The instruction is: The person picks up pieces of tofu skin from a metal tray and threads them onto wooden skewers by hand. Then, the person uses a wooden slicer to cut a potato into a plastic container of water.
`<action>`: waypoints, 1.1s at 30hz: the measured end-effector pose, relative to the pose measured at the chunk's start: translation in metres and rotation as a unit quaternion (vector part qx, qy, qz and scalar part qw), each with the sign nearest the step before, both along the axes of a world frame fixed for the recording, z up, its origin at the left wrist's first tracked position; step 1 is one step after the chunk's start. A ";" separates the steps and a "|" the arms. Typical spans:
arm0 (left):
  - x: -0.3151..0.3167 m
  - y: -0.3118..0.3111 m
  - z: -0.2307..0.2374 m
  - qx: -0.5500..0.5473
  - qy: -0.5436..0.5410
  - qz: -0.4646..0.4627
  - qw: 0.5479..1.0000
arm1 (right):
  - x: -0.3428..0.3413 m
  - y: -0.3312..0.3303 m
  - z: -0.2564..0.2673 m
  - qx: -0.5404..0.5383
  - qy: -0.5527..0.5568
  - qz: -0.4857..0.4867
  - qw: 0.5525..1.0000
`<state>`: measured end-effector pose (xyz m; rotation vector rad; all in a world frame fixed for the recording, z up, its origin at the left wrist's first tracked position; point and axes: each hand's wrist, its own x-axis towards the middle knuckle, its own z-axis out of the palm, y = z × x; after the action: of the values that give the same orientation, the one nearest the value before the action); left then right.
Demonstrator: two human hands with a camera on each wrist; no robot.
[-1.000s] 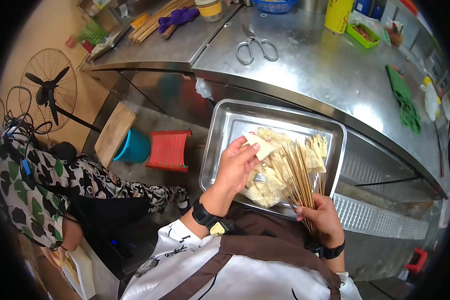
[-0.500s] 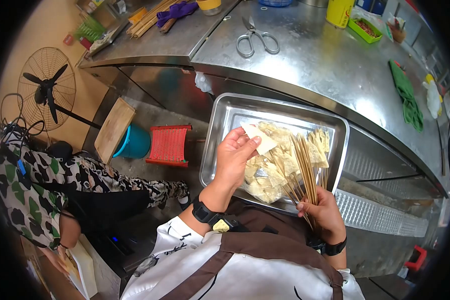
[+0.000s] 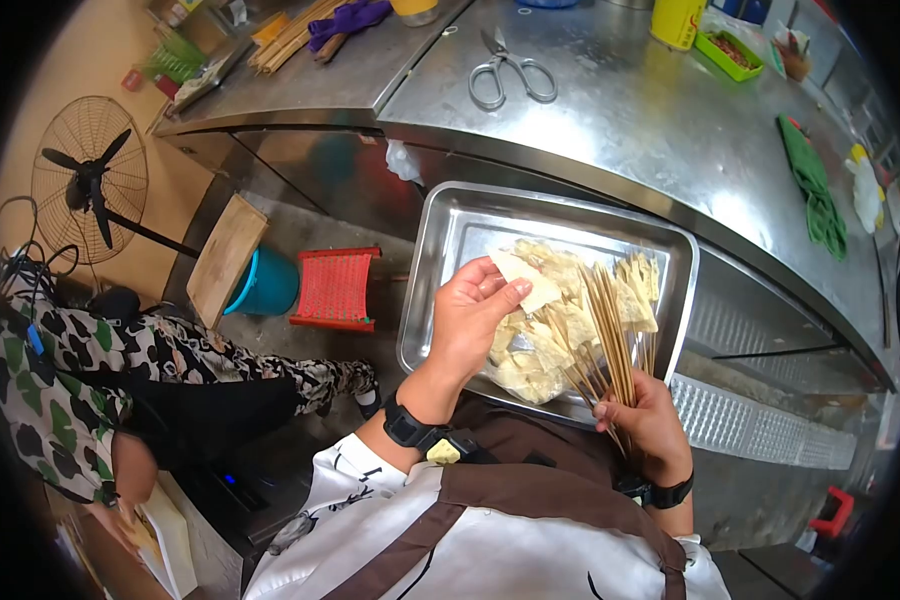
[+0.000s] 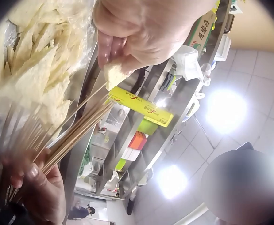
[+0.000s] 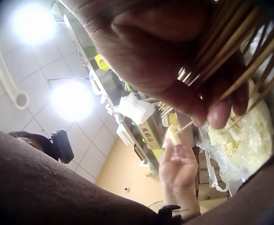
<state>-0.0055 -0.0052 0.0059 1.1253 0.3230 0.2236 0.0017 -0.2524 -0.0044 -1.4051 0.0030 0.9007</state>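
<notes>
Between thumb and fingers, the left hand [image 3: 472,315] pinches a pale, flat triangular piece [image 3: 526,280] above a steel tray [image 3: 417,250]. A bundle of thin wooden skewers [image 3: 610,335] is gripped near its lower ends by the right hand [image 3: 650,428] at the tray's near edge. In the left wrist view one skewer's end meets the pinched piece [image 4: 114,76]; whether it has entered cannot be told. Similar pale pieces [image 3: 530,375] lie in the tray, some in clear plastic, with others on skewers at its right [image 3: 638,280].
Scissors [image 3: 513,72], a green cloth [image 3: 812,190] and a green container [image 3: 728,56] lie on the steel counter [image 3: 610,120]. At left are a red stool [image 3: 336,290], a blue bucket [image 3: 270,282], a fan [image 3: 92,170] and another person in patterned clothes [image 3: 220,355].
The left hand has moved slightly right with its pale piece, toward the skewer tips. The right hand has shifted slightly since the earliest frame and still grips the bundle.
</notes>
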 end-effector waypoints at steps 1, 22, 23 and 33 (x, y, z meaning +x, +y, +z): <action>0.000 0.000 0.000 0.008 -0.001 -0.008 1.000 | 0.001 0.000 0.000 -0.002 0.000 0.000 1.000; 0.003 0.007 -0.007 -0.036 0.045 0.024 0.998 | 0.003 -0.003 -0.005 -0.007 -0.020 0.021 1.000; 0.002 0.007 -0.007 -0.036 0.051 0.024 0.998 | 0.002 -0.003 -0.004 -0.009 -0.019 0.022 1.000; -0.002 0.001 -0.006 -0.024 0.047 0.005 0.999 | -0.002 -0.004 -0.003 -0.010 -0.017 0.020 1.000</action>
<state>-0.0079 -0.0043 0.0003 1.0892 0.4166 0.1710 -0.0002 -0.2566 -0.0078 -1.4427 -0.0421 0.9124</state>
